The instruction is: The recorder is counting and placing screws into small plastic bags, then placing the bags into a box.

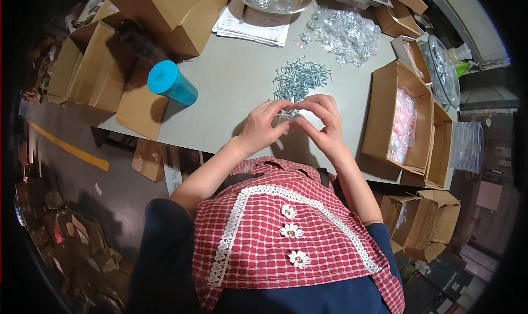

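Navy sleeves (165, 253) flank a checked red apron (261, 245) bearing white lace (275, 189) and three flowers (291, 231).

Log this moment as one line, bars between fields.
left hand: holding clear bag | right hand: same bag | screws: loose pile beyond hands | filled bags: heaped farther back, right

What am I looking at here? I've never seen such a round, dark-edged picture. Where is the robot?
There is no robot, just a person's two bare hands. A wide fisheye camera worn on the head looks down, so straight edges bend. The left hand and right hand meet above the table, holding what looks like a small clear plastic bag; its contents are hard to make out. Just beyond lies a pile of screws, then bagged screws and a steel bowl. A blue tumbler is to the left; an open cardboard box is to the right.
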Motion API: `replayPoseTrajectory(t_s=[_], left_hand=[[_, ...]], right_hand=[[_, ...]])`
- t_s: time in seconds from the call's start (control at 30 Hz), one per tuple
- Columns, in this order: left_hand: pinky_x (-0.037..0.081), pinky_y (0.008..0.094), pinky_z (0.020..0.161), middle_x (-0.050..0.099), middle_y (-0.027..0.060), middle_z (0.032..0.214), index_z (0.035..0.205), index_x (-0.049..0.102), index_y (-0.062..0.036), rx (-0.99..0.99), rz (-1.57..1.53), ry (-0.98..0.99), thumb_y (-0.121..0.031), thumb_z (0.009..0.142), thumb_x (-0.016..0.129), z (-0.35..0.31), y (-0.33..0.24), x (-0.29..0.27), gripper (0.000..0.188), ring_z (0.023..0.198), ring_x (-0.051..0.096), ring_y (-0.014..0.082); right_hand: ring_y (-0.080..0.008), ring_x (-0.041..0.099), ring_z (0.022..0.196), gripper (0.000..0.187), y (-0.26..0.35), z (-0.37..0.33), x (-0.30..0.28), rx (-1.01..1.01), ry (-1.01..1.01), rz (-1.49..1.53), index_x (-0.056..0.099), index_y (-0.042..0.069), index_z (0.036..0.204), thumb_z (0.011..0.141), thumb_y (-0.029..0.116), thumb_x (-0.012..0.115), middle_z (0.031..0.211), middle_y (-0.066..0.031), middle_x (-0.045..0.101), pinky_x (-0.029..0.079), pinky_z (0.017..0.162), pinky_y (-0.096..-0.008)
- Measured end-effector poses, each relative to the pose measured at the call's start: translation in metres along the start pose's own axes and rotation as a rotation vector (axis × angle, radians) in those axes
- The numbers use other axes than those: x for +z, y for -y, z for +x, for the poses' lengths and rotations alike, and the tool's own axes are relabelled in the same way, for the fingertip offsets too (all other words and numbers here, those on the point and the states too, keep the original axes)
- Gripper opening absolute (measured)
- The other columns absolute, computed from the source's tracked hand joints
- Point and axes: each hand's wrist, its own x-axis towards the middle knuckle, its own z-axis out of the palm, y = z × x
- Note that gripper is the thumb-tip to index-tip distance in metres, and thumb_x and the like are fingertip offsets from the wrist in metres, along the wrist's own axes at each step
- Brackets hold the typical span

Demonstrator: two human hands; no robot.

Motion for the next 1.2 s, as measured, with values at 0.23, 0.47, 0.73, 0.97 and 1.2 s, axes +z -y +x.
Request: replayPoseTrajectory(t_s=[0.23, 0.47, 0.73, 0.97, 1.2], left_hand=[[0.057, 0.0386, 0.083, 0.072, 0.0114, 0.108, 0.117, 0.066, -0.0043, 0.114, 0.115, -0.026, -0.005, 0.08, 0.078, 0.004, 0.002, 0.008, 0.039, 0.096, 0.071, 0.0304], [0.058, 0.036, 0.08, 0.071, 0.0119, 0.105, 0.119, 0.064, -0.0028, 0.067, 0.044, -0.06, 0.0, 0.078, 0.078, 0.005, -0.011, 0.012, 0.043, 0.091, 0.072, 0.0265], [0.058, 0.0339, 0.079, 0.072, 0.0115, 0.109, 0.128, 0.062, -0.0038, -0.092, -0.092, 0.027, -0.004, 0.085, 0.077, 0.006, -0.022, 0.016, 0.046, 0.099, 0.072, 0.0221], [0.058, 0.0303, 0.081, 0.074, 0.0105, 0.113, 0.126, 0.065, -0.0035, -0.27, -0.073, 0.057, -0.002, 0.091, 0.071, 0.003, -0.007, 0.022, 0.035, 0.105, 0.073, 0.0186], [0.058, 0.0312, 0.083, 0.076, 0.0107, 0.111, 0.121, 0.068, -0.0027, -0.209, -0.063, 0.07, -0.004, 0.094, 0.068, 0.023, -0.024, 0.036, 0.027, 0.102, 0.074, 0.0196]], right_hand=[[-0.0278, 0.061, 0.083, 0.015, 0.014, -0.007, 0.007, 0.124, 0.109, -0.043, 0.074, 0.005, 0.095, 0.083, 0.012, 0.079, 0.088, -0.009, 0.064, 0.05, 0.079, -0.0399], [-0.03, 0.057, 0.103, 0.012, 0.013, -0.004, 0.0, 0.119, 0.038, -0.054, 0.072, 0.004, 0.092, 0.082, 0.009, 0.076, 0.102, -0.0108, 0.063, 0.047, 0.092, -0.0412], [-0.0281, 0.055, 0.123, 0.012, 0.021, 0.002, -0.053, 0.278, -0.022, 0.539, 0.073, 0.004, 0.089, 0.077, 0.004, 0.077, 0.122, -0.0099, 0.067, 0.039, 0.108, -0.0403], [-0.0304, 0.052, 0.131, 0.007, 0.011, -0.001, -0.105, 0.175, -0.099, 0.071, 0.071, 0.004, 0.08, 0.075, 0.005, 0.076, 0.119, -0.0079, 0.07, 0.036, 0.113, -0.0441], [-0.035, 0.05, 0.133, 0.007, 0.028, -0.006, -0.121, 0.017, -0.155, -0.396, 0.072, 0.006, 0.079, 0.073, 0.008, 0.076, 0.117, -0.0058, 0.07, 0.037, 0.112, -0.0476]])
